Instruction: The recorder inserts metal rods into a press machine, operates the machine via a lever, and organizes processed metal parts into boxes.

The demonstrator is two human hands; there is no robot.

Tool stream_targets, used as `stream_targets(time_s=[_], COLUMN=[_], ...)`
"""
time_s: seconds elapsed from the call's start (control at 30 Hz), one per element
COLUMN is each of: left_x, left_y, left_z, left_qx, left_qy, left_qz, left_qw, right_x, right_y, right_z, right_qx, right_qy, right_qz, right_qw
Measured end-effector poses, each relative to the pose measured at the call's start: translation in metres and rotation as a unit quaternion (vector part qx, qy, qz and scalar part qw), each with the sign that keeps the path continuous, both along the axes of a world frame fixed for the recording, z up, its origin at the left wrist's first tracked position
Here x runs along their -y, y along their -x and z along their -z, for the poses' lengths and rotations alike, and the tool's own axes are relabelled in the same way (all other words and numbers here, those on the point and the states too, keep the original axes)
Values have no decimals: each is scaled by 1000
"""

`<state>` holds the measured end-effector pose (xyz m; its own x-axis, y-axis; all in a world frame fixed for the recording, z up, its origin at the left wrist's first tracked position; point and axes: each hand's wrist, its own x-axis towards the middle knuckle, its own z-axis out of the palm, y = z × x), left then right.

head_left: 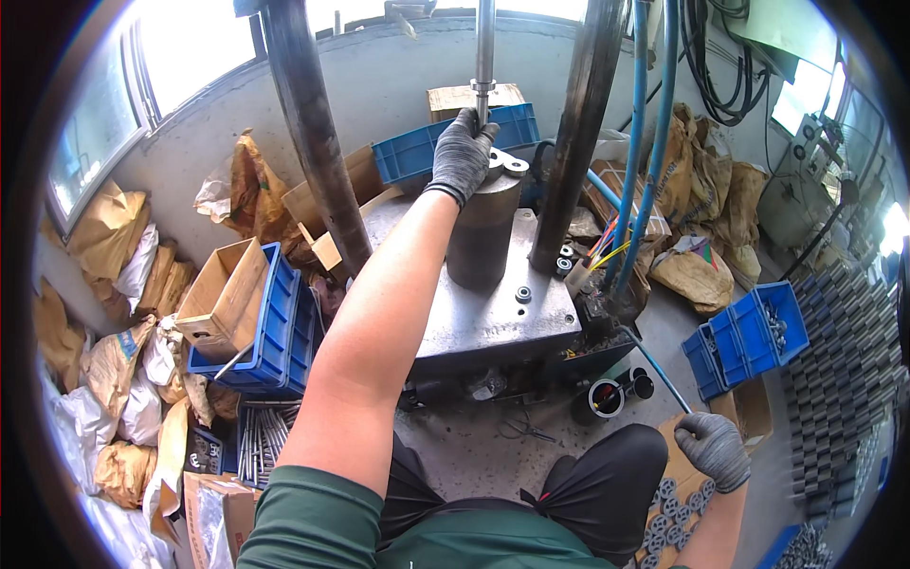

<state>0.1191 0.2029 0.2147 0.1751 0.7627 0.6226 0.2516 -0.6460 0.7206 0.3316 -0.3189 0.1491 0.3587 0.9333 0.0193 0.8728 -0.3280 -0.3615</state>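
My left hand (462, 156), in a grey knit glove, reaches up at the centre with its fingers wrapped round a slim metal shaft (482, 106). The shaft stands upright below the round steel ram (484, 43) of a press. Just under the hand, a thick dark steel cylinder (477, 248) stands on the press's metal bed (445, 322). Small round metal parts (515, 165) lie on the cylinder's top, partly hidden by my hand. At the lower right, my gloved right hand (713, 450) is closed on the end of a blue lever (661, 368).
Dark posts (318, 133) flank the bed, and blue hoses (654, 161) run down on the right. Blue crates (256, 332) stand left, with a wooden box (223, 294) on top. More blue bins (758, 327) and stacked dark tubes (839, 379) are at right. Pliers (526, 430) lie on the floor.
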Motion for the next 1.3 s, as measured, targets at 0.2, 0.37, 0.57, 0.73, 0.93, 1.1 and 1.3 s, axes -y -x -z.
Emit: stream_targets(time_s=[0.2,0.37,0.57,0.73,0.93,1.1,1.3], left_x=[-12,-12,-16,-15,-10,-19,-17], left_y=[0,0,-1,-2,-4,-1,-3], left_z=[4,5,7,5,2,10,9], left_qx=[42,54,56,44,37,52,44], left_qy=[25,41,45,35,40,33,35], left_qz=[50,70,69,56,54,63,54], left_qw=[998,995,995,997,997,996,997], right_x=[0,1,3,5,1,-2,1], right_y=[-1,-2,-7,-10,-2,-1,-7], right_z=[3,5,13,17,5,2,5], right_qx=[-8,-3,31,16,24,12,-6], right_qy=[-11,-21,-23,-39,-26,-18,-35], right_qz=[-2,-1,-4,2,-4,-2,-11], right_qw=[1000,1000,999,999,999,1000,999])
